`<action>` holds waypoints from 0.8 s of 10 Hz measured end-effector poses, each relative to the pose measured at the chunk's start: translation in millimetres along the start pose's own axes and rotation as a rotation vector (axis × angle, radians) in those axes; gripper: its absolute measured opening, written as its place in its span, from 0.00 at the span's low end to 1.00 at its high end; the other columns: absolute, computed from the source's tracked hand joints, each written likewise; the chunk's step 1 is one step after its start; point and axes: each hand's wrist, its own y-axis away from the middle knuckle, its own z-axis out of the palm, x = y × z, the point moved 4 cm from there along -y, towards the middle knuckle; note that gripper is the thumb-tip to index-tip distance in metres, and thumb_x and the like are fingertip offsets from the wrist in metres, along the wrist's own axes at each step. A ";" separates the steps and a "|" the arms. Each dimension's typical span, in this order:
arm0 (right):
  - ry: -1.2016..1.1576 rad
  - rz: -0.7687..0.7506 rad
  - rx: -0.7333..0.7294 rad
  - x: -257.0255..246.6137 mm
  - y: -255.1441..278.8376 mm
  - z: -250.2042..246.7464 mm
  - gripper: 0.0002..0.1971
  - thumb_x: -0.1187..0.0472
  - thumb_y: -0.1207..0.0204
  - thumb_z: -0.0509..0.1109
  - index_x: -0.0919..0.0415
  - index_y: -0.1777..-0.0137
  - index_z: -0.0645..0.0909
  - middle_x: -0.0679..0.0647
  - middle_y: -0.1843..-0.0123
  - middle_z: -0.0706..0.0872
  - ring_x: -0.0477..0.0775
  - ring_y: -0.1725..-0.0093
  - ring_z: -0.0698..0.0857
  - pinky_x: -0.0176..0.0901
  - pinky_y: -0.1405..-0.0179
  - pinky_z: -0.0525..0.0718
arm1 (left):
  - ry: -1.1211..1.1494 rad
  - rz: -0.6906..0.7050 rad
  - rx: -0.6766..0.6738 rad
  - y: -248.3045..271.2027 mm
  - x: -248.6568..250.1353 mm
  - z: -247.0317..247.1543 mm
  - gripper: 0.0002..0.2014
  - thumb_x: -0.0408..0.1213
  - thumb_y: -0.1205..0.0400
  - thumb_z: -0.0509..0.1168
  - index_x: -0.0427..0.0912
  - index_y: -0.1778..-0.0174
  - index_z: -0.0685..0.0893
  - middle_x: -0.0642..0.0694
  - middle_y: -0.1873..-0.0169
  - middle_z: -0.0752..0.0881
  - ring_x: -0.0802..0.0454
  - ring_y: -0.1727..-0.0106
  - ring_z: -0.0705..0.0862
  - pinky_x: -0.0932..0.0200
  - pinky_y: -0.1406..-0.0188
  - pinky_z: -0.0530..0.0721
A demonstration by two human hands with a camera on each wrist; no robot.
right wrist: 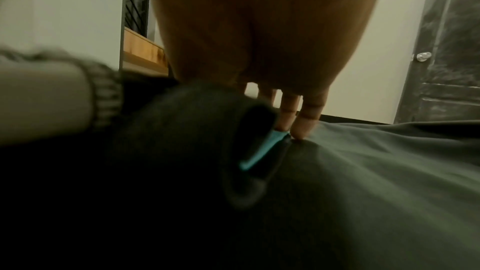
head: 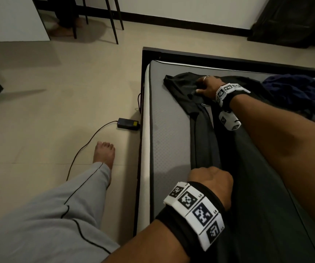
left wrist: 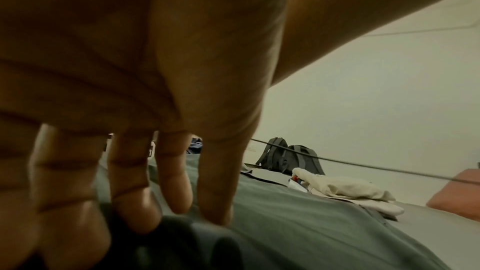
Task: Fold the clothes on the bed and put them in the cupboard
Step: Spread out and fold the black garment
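A black shirt (head: pixel 204 141) lies lengthwise on the grey mattress (head: pixel 168 130), one side folded in. My left hand (head: pixel 209 177) sits knuckles-up at the near hem, where the cloth gathers under its bent fingers (left wrist: pixel 215 192). My right hand (head: pixel 205 86) is at the far end near the collar, fingers bent down into bunched fabric. In the right wrist view its fingertips (right wrist: pixel 309 122) meet the cloth beside a teal collar label (right wrist: pixel 262 151). Both thumbs' grips are mostly hidden.
A crumpled blue garment (head: pixel 293 90) lies at the far right of the bed. A cream garment (left wrist: pixel 350 190) and a backpack (left wrist: pixel 293 159) lie further along. On the floor lie a power adapter (head: pixel 128 123) with its cable and my bare foot (head: pixel 104 154).
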 end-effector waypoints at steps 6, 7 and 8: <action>-0.434 0.096 0.159 -39.4 -42.9 -9.4 0.08 0.56 0.14 0.62 0.58 0.47 0.79 0.54 0.55 0.79 0.53 0.57 0.78 0.44 0.50 0.73 | 0.088 -0.364 0.055 -293.2 -98.7 138.0 0.22 0.62 0.20 0.38 0.53 0.44 0.69 0.39 0.54 0.78 0.25 0.47 0.73 0.05 0.51 0.55; -0.327 0.046 0.168 -31.4 -35.8 -10.0 0.15 0.52 0.16 0.69 0.57 0.34 0.77 0.54 0.42 0.80 0.54 0.44 0.79 0.45 0.43 0.77 | 0.162 -0.364 0.124 -283.2 -90.3 131.3 0.23 0.64 0.20 0.39 0.54 0.42 0.69 0.38 0.54 0.78 0.24 0.46 0.74 0.05 0.51 0.54; -0.410 0.028 0.266 -16.2 -27.0 -25.7 0.22 0.47 0.22 0.76 0.54 0.33 0.79 0.50 0.36 0.80 0.50 0.39 0.79 0.46 0.41 0.78 | 0.166 -0.363 0.155 -286.5 -89.2 135.5 0.18 0.59 0.20 0.44 0.55 0.45 0.71 0.40 0.56 0.79 0.26 0.49 0.76 0.05 0.53 0.55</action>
